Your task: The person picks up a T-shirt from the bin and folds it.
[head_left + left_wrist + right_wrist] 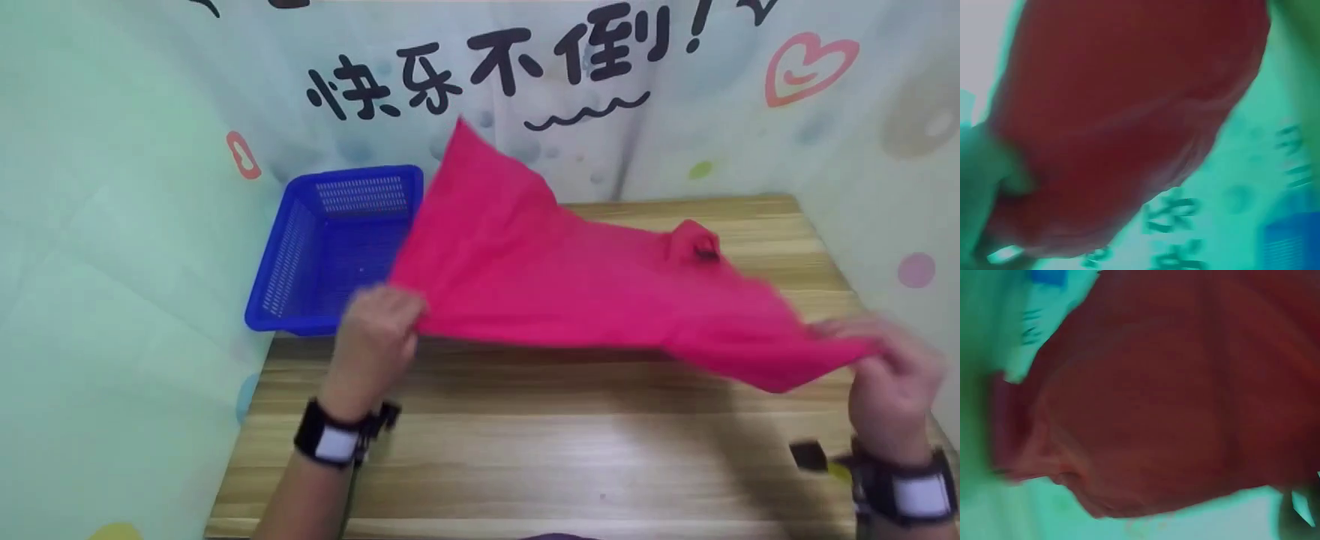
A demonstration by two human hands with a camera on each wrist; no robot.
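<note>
left hand (375, 337) and right hand (896, 375) pinch a pink cloth (555, 285) aloft, between the side edges of the tabletop (525, 450); even tension should limit creasing.

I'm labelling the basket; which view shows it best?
The head view, where most of the basket shows; the cloth hides some. Left wrist: a piece at lower right. Right wrist: just a blue scrap, top.

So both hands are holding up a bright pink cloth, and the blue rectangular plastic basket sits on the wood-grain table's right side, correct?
Not quite: the head view shows the blue rectangular plastic basket on the left side of the wood-grain table. The left hand and right hand do hold up the bright pink cloth.
</note>
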